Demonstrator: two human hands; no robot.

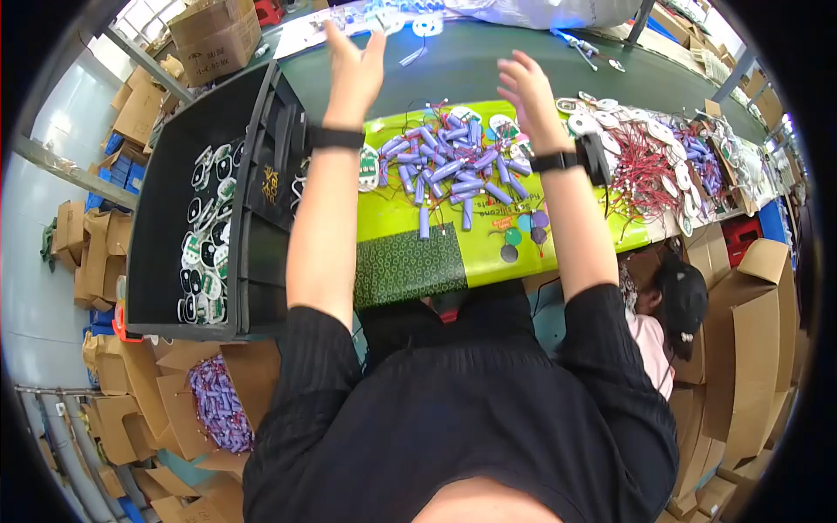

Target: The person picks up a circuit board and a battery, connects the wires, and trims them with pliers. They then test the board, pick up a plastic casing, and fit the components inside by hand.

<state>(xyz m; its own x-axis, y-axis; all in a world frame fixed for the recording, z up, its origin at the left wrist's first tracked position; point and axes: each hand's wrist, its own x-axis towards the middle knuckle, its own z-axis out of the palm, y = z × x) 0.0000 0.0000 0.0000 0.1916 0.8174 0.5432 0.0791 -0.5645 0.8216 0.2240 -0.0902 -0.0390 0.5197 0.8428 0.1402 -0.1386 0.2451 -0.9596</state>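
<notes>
Your left hand (356, 80) is spread, thumb well apart from the fingers, above the dark green belt (471, 71); your right hand (534, 100) is loosely open, fingers slightly apart, near the far side of the pile of purple cells (449, 169). The pile lies on the yellow-green mat (375, 213) before you, between the black bin (218, 113) at left and the heap of red wires (643, 161) at right.

Purple cylindrical batteries (447, 169), wired in thin red, lie loose in a heap on the yellow-green table cover (379, 209), crossed at mixed angles; two protrude at the near edge. White round parts (502, 123) sit at the heap's far edge.
</notes>
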